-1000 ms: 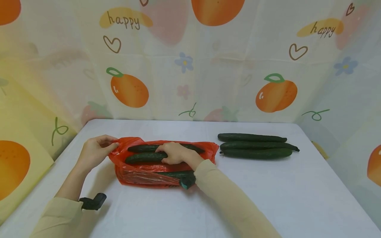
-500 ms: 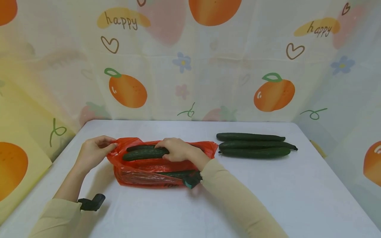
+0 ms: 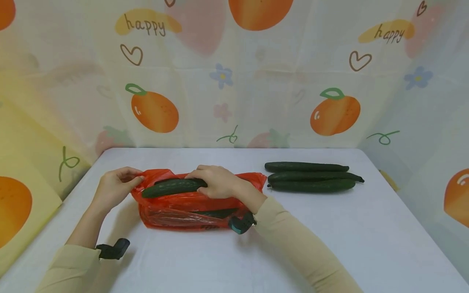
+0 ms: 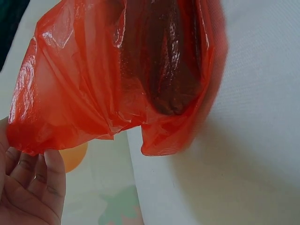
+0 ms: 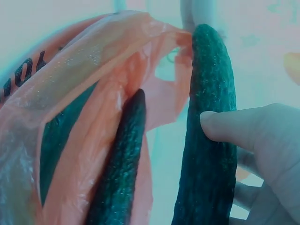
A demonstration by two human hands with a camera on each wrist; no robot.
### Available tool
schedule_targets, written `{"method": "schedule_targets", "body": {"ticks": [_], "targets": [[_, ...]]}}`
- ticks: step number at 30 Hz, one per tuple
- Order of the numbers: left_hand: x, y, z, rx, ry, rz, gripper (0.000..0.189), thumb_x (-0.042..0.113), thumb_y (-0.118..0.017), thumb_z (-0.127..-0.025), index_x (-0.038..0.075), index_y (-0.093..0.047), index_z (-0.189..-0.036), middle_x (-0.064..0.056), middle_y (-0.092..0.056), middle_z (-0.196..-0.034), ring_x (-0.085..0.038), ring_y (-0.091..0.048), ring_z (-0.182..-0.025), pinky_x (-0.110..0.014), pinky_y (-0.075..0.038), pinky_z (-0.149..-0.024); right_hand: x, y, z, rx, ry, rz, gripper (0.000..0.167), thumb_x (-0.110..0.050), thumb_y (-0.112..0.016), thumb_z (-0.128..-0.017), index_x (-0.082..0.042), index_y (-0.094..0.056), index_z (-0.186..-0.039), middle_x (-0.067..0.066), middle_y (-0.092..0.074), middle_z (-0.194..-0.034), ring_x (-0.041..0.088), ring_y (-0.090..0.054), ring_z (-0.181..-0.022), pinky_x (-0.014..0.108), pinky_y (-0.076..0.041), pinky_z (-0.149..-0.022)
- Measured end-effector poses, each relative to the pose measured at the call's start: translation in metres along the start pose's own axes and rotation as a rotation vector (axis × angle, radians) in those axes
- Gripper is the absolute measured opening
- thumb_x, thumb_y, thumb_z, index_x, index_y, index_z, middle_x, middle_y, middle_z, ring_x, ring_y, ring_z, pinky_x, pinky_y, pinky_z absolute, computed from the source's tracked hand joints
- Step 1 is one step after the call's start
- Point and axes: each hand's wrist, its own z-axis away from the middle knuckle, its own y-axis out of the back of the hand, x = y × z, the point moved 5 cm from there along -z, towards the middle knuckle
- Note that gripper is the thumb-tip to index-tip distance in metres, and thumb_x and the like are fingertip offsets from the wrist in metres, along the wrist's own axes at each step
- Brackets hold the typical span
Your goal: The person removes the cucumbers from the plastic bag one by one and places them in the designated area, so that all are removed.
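Note:
My right hand (image 3: 216, 181) grips a dark green cucumber (image 3: 170, 188) from above, thumb on one side and fingers round the other, as the right wrist view shows. This cucumber lies across the opening of a red plastic bag (image 3: 161, 217). A second cucumber (image 5: 119, 173) rests in the bag beside it, and another cucumber (image 5: 63, 131) shows behind the bag's near edge. At the bag's left end, my left hand (image 3: 115, 187) pinches its rim between thumb and fingers. The left wrist view shows the bag's red film (image 4: 79, 84) stretched up from those fingertips.
Three cucumbers (image 3: 311, 176) lie side by side on the white table (image 3: 311, 236), right of the bag. A patterned cloth (image 3: 242, 101) hangs behind the table and at both sides. Each wrist carries a small black camera (image 3: 113, 249).
My right hand has lifted the cucumber from among those in the bag and shifted it a little up and left. My left hand keeps its pinch on the rim.

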Motion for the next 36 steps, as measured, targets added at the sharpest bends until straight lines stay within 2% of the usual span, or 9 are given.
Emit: {"method": "schedule_targets", "body": {"ticks": [10, 20, 30, 36], "targets": [[0.0, -0.002, 0.0, -0.003, 0.0, 0.015, 0.026, 0.026, -0.062, -0.088, 0.003, -0.067, -0.1, -0.017, -0.069, -0.091, 0.005, -0.056, -0.069, -0.015, -0.049, -0.058, -0.002, 0.019, 0.015, 0.1, 0.031, 0.032, 0.043, -0.016, -0.059, -0.088, -0.022, -0.052, -0.13, -0.004, -0.056, -0.118, 0.01, -0.054, -0.105, 0.025, -0.045, -0.089], [0.002, -0.004, 0.0, -0.017, 0.004, 0.01, 0.027, 0.026, -0.061, -0.088, 0.003, -0.066, -0.1, -0.016, -0.068, -0.092, 0.004, -0.056, -0.071, -0.015, -0.049, -0.06, 0.012, 0.032, 0.038, 0.169, 0.012, 0.034, 0.043, -0.016, -0.061, -0.088, -0.022, -0.053, -0.129, -0.005, -0.057, -0.115, 0.008, -0.054, -0.098, 0.022, -0.046, -0.08], [0.003, -0.001, 0.0, -0.014, 0.0, 0.014, 0.028, 0.026, -0.061, -0.089, 0.002, -0.066, -0.101, -0.018, -0.068, -0.094, 0.005, -0.056, -0.071, -0.014, -0.049, -0.06, 0.023, 0.048, 0.068, 0.231, 0.011, 0.04, 0.043, -0.015, -0.063, -0.087, -0.02, -0.054, -0.129, -0.002, -0.058, -0.115, 0.01, -0.055, -0.093, 0.024, -0.047, -0.075], [0.002, -0.001, 0.0, -0.01, 0.01, 0.004, 0.028, 0.027, -0.061, -0.089, 0.003, -0.066, -0.101, -0.017, -0.068, -0.094, -0.003, -0.059, -0.074, -0.014, -0.049, -0.06, 0.038, 0.054, 0.085, 0.28, -0.011, 0.058, 0.042, -0.013, -0.064, -0.086, -0.018, -0.056, -0.126, -0.001, -0.06, -0.112, 0.013, -0.056, -0.096, 0.027, -0.049, -0.076]]}}
